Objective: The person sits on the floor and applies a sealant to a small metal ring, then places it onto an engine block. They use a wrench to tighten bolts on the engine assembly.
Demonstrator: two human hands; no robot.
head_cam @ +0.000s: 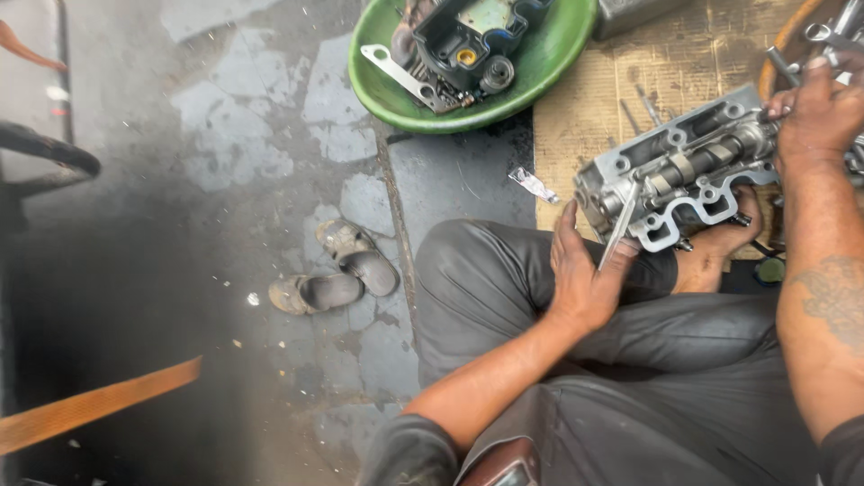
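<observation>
A grey metal cylinder head [677, 175] with a camshaft along its top rests on my bare foot [720, 243] and the cardboard. My left hand [583, 270] holds a thin metal rod [619, 227] against the head's near end, fingers curled around it. My right hand [817, 112] rests on the far end of the head, its fingertips pressed on the camshaft end. I sit cross-legged in grey trousers.
A green plastic basin [540, 72] with a black engine part and a metal bracket sits at the top middle. Brown cardboard [594, 117] lies under the head. A pair of worn sandals [337, 270] lies on the cracked concrete floor. An orange strap [99, 405] crosses the lower left.
</observation>
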